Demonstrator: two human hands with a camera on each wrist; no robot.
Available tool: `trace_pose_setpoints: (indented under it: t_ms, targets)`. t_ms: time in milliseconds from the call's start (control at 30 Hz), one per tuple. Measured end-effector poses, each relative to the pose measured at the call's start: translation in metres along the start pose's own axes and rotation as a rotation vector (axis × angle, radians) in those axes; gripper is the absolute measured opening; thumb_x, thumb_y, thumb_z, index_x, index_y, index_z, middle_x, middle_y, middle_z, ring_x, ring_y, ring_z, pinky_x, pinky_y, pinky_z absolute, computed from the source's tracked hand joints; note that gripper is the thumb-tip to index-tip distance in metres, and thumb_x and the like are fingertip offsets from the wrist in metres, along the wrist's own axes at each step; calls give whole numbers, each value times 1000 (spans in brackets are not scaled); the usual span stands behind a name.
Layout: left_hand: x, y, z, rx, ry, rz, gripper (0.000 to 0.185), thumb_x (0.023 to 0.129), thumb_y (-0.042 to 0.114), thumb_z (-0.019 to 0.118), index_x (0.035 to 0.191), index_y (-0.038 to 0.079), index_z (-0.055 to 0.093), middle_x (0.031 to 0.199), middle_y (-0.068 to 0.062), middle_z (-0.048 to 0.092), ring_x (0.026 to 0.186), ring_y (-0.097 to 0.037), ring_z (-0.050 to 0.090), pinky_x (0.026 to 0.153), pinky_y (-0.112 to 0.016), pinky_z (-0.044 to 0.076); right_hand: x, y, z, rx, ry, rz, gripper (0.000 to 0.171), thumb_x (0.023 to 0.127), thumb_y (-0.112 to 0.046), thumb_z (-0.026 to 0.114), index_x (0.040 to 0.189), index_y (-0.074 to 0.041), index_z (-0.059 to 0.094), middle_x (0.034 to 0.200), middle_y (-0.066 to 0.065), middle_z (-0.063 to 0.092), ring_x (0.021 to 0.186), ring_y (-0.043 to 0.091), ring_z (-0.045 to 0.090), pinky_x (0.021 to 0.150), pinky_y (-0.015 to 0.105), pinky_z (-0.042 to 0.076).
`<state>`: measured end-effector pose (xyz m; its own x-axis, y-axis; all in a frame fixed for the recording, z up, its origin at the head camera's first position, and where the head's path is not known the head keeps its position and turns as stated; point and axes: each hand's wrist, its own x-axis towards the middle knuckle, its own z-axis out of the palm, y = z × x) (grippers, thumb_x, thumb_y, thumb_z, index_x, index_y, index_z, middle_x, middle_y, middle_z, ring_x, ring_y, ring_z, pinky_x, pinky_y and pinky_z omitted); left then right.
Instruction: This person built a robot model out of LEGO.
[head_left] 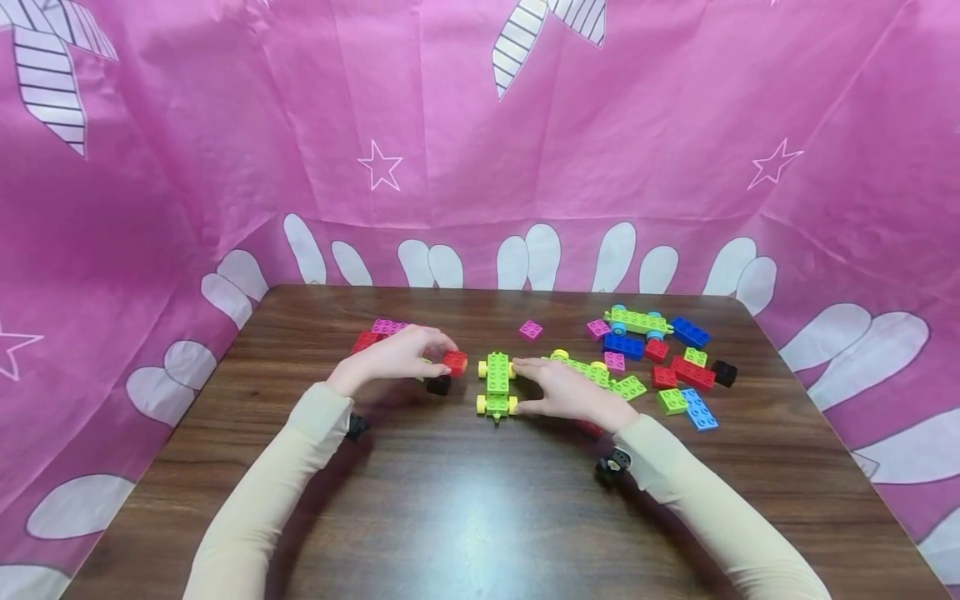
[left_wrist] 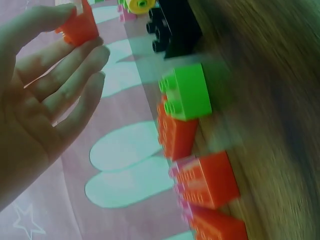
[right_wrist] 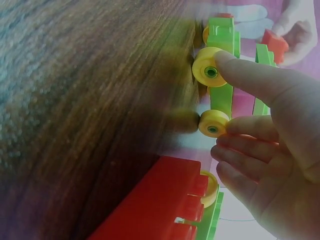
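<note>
My left hand (head_left: 405,354) pinches a small red brick (head_left: 454,362) between thumb and fingertips, above the table. A black brick (head_left: 438,385) stands just under that hand; a green brick (left_wrist: 189,92) lies beside it in the left wrist view. To the right is a lime green toy car base (head_left: 497,377) with yellow wheels, upright on the table. My right hand (head_left: 558,387) touches the base's right-hand wheels, the thumb at the near yellow wheel (right_wrist: 207,67) and a finger at the far yellow wheel (right_wrist: 213,124). Its fingers are fairly straight and spread.
Behind the right hand stands a second green car base (head_left: 581,367); a third car base (head_left: 637,322) with blue wheels is farther back. Red bricks (head_left: 693,372), blue bricks (head_left: 624,346) and several others lie at the right. Pink bricks (head_left: 389,327) lie behind the left hand.
</note>
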<state>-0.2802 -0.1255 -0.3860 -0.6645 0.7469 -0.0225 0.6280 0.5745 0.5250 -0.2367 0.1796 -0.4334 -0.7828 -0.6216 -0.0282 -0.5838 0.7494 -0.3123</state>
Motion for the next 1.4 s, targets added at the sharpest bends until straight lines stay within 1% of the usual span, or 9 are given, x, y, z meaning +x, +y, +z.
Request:
trace_pose_setpoints:
  t_ms: [167, 367, 567, 800, 1100, 1267, 1400]
  targets:
    - [16, 6, 6, 11, 46, 40, 37, 89, 25, 74, 120, 6, 67, 115, -8, 73, 104, -20, 70, 94, -38, 57, -1, -1, -1, 5, -8, 20, 73, 88, -50, 70, 143, -5, 52, 150, 13, 51, 138, 30, 50, 112, 48, 44]
    - [26, 9, 10, -19, 76, 19, 37, 86, 27, 78, 116, 7, 69, 112, -7, 74, 102, -19, 69, 94, -37, 57, -1, -4, -4, 17, -18, 26, 73, 88, -51, 70, 143, -5, 52, 150, 13, 51, 138, 30, 50, 112, 49, 44]
    - [32, 11, 12, -42, 89, 30, 38, 86, 28, 78, 116, 7, 69, 111, -8, 73, 102, -21, 69, 94, -38, 57, 0, -5, -4, 14, -15, 24, 72, 88, -49, 71, 142, -5, 53, 149, 13, 52, 138, 30, 51, 111, 48, 44]
    - [39, 13, 14, -27, 94, 17, 38, 86, 28, 77, 117, 8, 69, 112, -7, 74, 103, -20, 69, 95, -37, 57, 1, -3, -4, 19, -18, 27, 73, 88, -49, 71, 142, -5, 52, 150, 14, 51, 138, 30, 50, 112, 49, 43]
    - [47, 17, 18, -2, 96, 51, 37, 86, 27, 77, 117, 7, 69, 113, -7, 74, 103, -19, 70, 94, -35, 57, 1, 0, -2, 24, -21, 22, 72, 88, -50, 70, 143, -6, 52, 150, 13, 50, 138, 30, 50, 112, 49, 44]
    - [49, 20, 20, 16, 94, 59, 37, 87, 26, 77, 117, 7, 69, 113, -7, 74, 103, -19, 70, 94, -35, 57, 1, 0, -2, 23, -15, 14, 72, 88, -50, 70, 143, -6, 52, 149, 13, 51, 137, 30, 51, 111, 49, 44]
    - [48, 21, 21, 10, 93, 54, 36, 86, 26, 77, 117, 8, 69, 112, -7, 74, 103, -20, 69, 95, -36, 57, 1, 0, -2, 26, -17, 22, 72, 88, -49, 70, 143, -6, 53, 149, 12, 51, 138, 29, 51, 111, 48, 45]
